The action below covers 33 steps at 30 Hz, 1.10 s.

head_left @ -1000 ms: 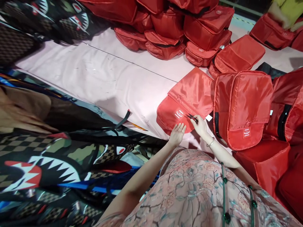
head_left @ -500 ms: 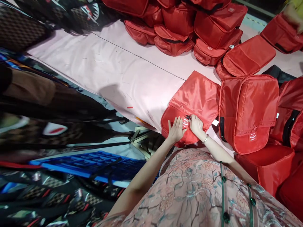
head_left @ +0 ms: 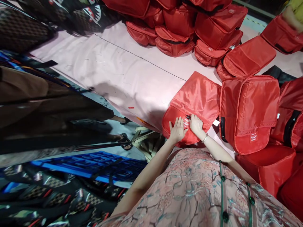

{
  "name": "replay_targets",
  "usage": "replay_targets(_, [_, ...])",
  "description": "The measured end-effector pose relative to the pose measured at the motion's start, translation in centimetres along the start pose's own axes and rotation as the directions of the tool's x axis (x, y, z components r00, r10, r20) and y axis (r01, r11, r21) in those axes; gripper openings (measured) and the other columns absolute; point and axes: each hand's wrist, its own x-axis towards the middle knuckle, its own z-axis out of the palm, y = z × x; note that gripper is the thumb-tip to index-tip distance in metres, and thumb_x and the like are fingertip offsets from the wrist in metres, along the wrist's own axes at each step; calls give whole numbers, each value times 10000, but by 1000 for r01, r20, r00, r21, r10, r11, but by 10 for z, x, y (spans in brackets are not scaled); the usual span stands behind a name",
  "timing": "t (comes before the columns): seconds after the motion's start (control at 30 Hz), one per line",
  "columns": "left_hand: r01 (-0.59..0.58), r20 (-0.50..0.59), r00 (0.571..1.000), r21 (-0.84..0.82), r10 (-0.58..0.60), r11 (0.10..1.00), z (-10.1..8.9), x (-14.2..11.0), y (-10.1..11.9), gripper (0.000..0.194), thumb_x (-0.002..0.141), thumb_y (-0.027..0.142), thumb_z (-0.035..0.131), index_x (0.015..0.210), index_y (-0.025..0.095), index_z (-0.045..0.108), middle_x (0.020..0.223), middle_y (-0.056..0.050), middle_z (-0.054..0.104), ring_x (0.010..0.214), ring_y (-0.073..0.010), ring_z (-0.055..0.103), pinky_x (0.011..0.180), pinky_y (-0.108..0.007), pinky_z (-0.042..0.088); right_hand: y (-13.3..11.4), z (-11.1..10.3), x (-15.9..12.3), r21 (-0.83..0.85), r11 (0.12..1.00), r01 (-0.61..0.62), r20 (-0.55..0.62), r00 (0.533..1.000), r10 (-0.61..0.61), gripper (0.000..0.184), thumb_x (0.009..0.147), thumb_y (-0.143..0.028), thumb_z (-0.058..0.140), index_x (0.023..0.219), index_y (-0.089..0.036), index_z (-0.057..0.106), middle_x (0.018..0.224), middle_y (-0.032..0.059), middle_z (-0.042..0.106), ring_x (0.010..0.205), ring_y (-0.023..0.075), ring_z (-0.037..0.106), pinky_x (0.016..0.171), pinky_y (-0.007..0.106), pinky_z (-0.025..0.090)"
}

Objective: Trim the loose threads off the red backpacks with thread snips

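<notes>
A red nylon bag (head_left: 194, 101) lies at the near edge of the pale pink table (head_left: 113, 69), its white logo patch just by my fingers. My left hand (head_left: 177, 130) lies flat on the bag's front pocket, fingers stretched out and apart. My right hand (head_left: 196, 123) sits beside it, closed round small thread snips (head_left: 188, 118) whose dark tips point left at the logo patch. A bracelet shows on my right wrist.
A larger red bag (head_left: 248, 110) stands right of mine, with more red bags piled at the back (head_left: 189, 28) and right. Black shark-print bags (head_left: 59, 12) fill the left side. A blue crate (head_left: 90, 164) lies below the table. Another person's hand (head_left: 292, 17) is at top right.
Both hands moved forward onto the bag: the left went from the bag's edge to lying flat on the pocket, the right brought the snips to the logo patch. The dark bags at left have shifted.
</notes>
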Motion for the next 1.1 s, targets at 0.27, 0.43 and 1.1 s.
replay_targets(0.27, [-1,-20,1000,-11,1,1000,0,0,-1,647,862,423,371,1423,118,262,1474,-161,262,1379,-316,173,1065,-629,82,2,13,2,47,999,-4,-35,999,6,261,932,-238,350,1163,-167,449,1029,110,610,917,187,581,753,275,446])
replay_targets(0.43, [0,-15,1000,-11,0,1000,-1,-1,-1,648,865,427,366,1420,109,264,1482,-155,243,1380,-312,172,1063,-632,102,2,15,4,49,999,2,-60,998,1,227,926,-253,376,1114,-170,472,994,90,619,892,184,587,739,266,442])
replay_targets(1.1, [-15,-30,999,-18,14,1000,-11,-13,-4,692,858,476,352,1429,103,232,1485,-162,236,1385,-301,157,1079,-608,110,-4,31,-1,60,998,4,-90,996,2,252,914,-258,387,1117,-147,487,949,128,630,890,213,616,699,280,411])
